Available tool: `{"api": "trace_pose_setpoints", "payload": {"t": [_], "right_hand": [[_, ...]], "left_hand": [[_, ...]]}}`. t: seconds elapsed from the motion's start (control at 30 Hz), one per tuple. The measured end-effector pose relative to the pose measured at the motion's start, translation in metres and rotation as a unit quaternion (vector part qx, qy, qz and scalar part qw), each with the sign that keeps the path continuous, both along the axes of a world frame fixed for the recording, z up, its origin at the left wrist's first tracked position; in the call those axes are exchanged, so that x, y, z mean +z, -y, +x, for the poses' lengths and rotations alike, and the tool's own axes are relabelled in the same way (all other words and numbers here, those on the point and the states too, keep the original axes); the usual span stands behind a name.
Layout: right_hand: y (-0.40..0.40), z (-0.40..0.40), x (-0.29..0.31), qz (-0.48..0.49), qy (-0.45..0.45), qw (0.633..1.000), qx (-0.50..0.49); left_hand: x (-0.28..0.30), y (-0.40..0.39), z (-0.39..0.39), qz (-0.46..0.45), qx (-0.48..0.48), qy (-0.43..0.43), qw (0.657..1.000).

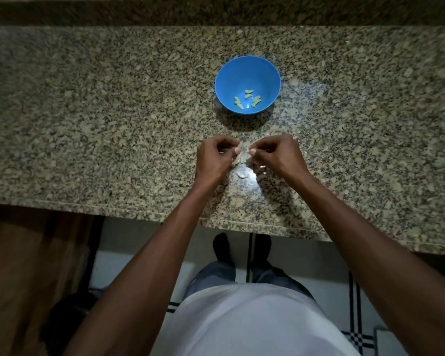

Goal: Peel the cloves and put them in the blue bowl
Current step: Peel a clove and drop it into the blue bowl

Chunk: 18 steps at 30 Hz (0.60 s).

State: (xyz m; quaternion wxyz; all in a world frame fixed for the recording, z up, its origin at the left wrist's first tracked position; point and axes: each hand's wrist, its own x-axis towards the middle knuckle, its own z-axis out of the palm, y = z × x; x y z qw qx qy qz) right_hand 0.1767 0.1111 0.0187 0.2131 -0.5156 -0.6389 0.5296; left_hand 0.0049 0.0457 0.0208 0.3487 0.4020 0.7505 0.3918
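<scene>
Now both hands [244, 156] pinch clove [242, 157]; blue bowl [231, 73] beyond.

Both bare forearms are reaching forward over the near edge of the countertop [88, 124] and converging toward its middle. The left hand [214, 158] is curling its fingers inward, thumb tip pointing right. The right hand [276, 156] is mirroring it, fingers curled, thumb tip pointing left. The two thumbs are sitting close together, just apart, pinching something small between the hands; what each grips is too small to tell.
</scene>
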Motion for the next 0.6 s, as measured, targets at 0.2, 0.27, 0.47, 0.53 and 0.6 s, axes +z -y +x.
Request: {"api": "trace_pose_setpoints", "payload": {"t": [0.2,0.27,0.47,0.53,0.6], "right_hand": [[-0.007,-0.014,-0.009,0.217,0.243,0.938,0.120],[-0.007,-0.017,-0.011,0.241,0.290,0.916,0.139],[0.000,-0.024,-0.005,0.286,0.351,0.871,0.188],[0.007,-0.028,-0.004,0.300,0.354,0.863,0.200],[0.012,-0.031,-0.004,0.308,0.359,0.856,0.208]], "left_hand": [[-0.021,-0.006,-0.052,-0.027,0.005,-0.132,0.991],[-0.026,-0.006,-0.057,-0.036,-0.028,-0.153,0.987],[-0.036,-0.004,-0.048,-0.024,-0.112,-0.183,0.976],[-0.037,-0.003,-0.047,-0.016,-0.119,-0.194,0.974],[-0.038,-0.003,-0.048,-0.015,-0.118,-0.195,0.974]]}}
